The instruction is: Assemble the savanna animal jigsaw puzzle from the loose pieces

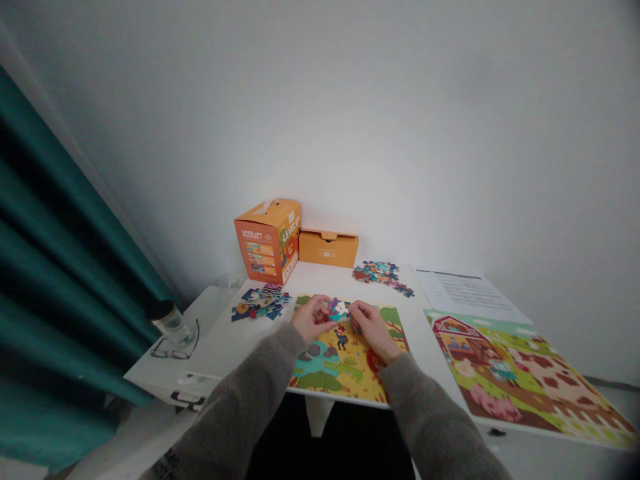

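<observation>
Several joined puzzle pieces (pixel 339 310), purple, white and teal, are between my two hands above the far part of a savanna picture board (pixel 350 363). My left hand (pixel 315 319) has its fingers curled round the left side of these pieces. At their right side, my right hand (pixel 373 327) pinches the edge with thumb and fingers. The board lies flat at the table's front edge and shows a blue pond, a green crocodile and trees. My hands hide part of its upper area.
Loose puzzle pieces lie in piles at the left (pixel 263 302) and back right (pixel 380 273). Behind stand a puzzle box (pixel 267 243) and a low orange box (pixel 329 248). Glasses (pixel 173 350) and a jar (pixel 173 323) are left; a farm picture (pixel 520 373) and papers (pixel 465 292) right.
</observation>
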### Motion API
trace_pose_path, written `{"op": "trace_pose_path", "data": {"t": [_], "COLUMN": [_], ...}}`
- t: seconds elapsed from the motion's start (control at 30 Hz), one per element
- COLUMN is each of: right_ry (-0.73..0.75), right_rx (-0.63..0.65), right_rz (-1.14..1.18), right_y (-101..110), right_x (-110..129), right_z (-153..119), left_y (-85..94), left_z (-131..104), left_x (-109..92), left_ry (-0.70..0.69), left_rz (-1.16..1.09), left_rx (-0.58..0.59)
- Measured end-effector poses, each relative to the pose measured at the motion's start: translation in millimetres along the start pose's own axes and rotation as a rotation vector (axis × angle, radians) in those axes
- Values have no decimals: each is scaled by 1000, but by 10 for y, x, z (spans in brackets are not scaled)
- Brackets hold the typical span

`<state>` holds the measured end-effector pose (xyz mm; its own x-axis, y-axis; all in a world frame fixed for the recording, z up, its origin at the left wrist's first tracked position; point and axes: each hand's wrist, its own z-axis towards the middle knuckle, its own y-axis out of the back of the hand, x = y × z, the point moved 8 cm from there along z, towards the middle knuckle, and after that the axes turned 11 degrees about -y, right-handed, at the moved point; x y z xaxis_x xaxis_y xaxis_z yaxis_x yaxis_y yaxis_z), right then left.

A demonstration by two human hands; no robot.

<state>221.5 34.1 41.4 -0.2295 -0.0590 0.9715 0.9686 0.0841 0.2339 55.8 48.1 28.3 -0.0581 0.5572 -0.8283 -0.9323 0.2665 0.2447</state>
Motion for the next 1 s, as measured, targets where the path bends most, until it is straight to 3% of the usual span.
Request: {"op": "trace_pose_path", "data": {"t": [0.23,0.47,0.63,0.83,1.0], "right_ry": [10,96,95,31,49], "right_rx": [10,-27,7,-59,-130], "right_rz": [-70,-301,-538,-600,-824], "right_y": [-30,37,75,223,319], "right_x": [-9,123,171,-7,-136], "right_z": [-3,-92,-484,-1054,-1271], "left_y": [-89,-31,-34,-57,-69], "left_z": [-28,-13,-9,-11,-21], "left_x": [58,66,108,110,131], "left_ry": [37,113,140,142,124], "left_rz": [-53,-183,-108,-56,-20], "left_rx": [66,31,38,62,75]}}
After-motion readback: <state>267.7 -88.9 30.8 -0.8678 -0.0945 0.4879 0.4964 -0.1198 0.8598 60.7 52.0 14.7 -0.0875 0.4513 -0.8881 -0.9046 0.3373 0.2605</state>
